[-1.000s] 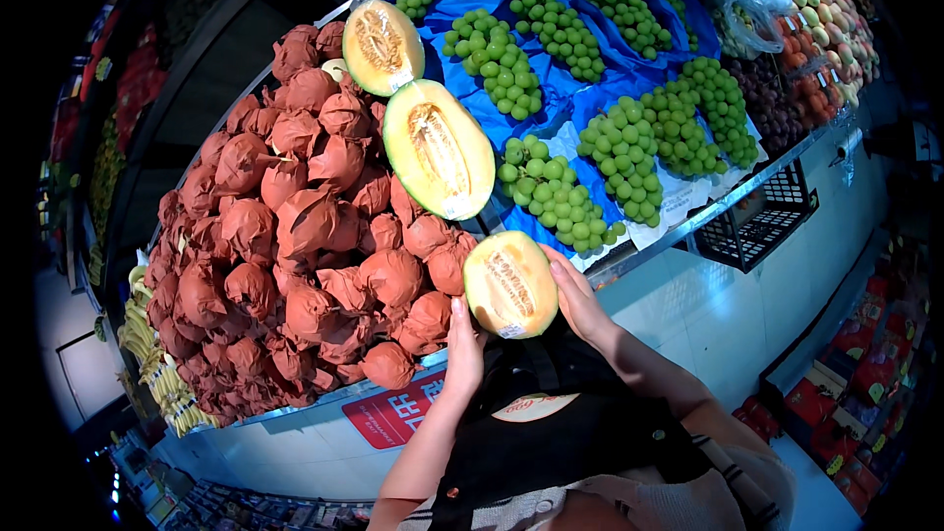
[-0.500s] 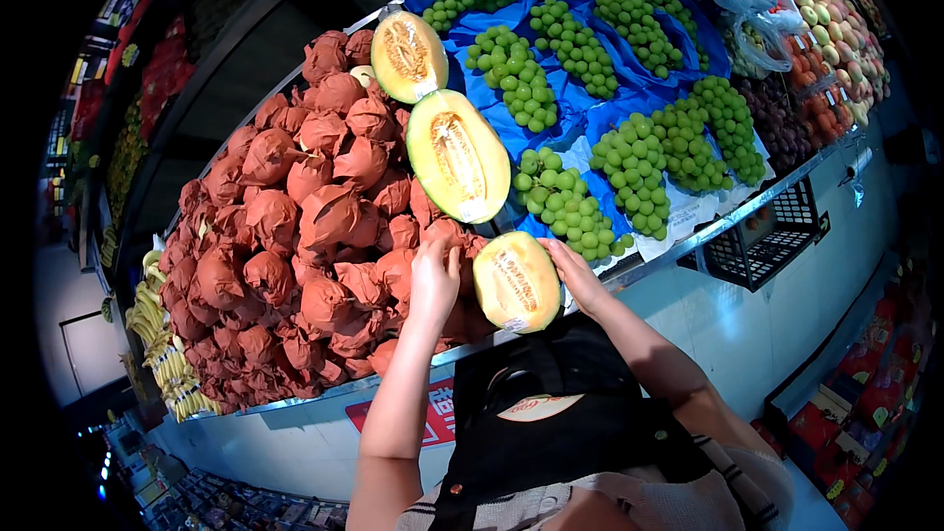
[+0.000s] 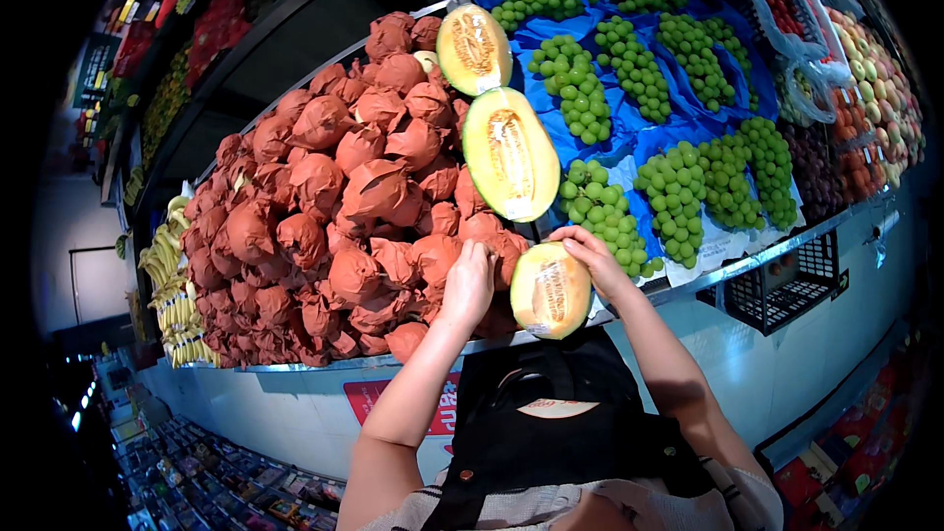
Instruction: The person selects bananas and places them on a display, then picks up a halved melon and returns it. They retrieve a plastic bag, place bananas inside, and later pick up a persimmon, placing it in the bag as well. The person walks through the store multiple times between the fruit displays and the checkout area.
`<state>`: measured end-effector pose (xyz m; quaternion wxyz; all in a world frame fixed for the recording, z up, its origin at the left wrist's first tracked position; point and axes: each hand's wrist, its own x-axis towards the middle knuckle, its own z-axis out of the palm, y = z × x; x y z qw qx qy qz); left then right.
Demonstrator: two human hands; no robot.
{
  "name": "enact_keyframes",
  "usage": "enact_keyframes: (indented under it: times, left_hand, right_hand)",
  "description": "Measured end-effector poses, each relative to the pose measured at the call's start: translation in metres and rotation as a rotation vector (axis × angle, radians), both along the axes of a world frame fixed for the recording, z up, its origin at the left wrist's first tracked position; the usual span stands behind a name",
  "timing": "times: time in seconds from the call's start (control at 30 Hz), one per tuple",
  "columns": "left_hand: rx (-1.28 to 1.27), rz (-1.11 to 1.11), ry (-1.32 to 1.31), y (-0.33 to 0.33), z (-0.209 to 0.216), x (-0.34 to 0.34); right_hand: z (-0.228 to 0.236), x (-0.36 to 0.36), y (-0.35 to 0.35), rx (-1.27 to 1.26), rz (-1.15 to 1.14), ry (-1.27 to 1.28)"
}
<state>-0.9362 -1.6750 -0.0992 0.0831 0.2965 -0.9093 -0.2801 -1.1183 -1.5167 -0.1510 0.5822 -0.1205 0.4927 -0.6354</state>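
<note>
The oval, fibrous-cored melon half point(image 3: 551, 292) is at the front edge of the stand point(image 3: 678, 289), right hand point(image 3: 598, 264) bent at its rim, left hand point(image 3: 469, 285) curled by crinkled paper-wrapped fruit point(image 3: 382, 191); whether either grips, I cannot tell.

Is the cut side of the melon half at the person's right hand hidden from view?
No, the melon half at the right hand shows its pale orange flesh and seedy middle.
</note>
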Motion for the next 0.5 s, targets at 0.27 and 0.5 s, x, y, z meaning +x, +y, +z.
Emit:
enact_keyframes:
  times: [0.27, 0.5]
  left_hand:
    - [-0.15, 0.332, 0.364, -0.005, 0.101, 0.034]
    - [-0.288, 0.736, 0.388, -0.063, 0.174, 0.134]
  right_hand:
    - [-0.007, 0.003, -0.008, 0.003, -0.072, -0.063]
    - [0.002, 0.002, -0.032, -0.014, -0.067, -0.07]
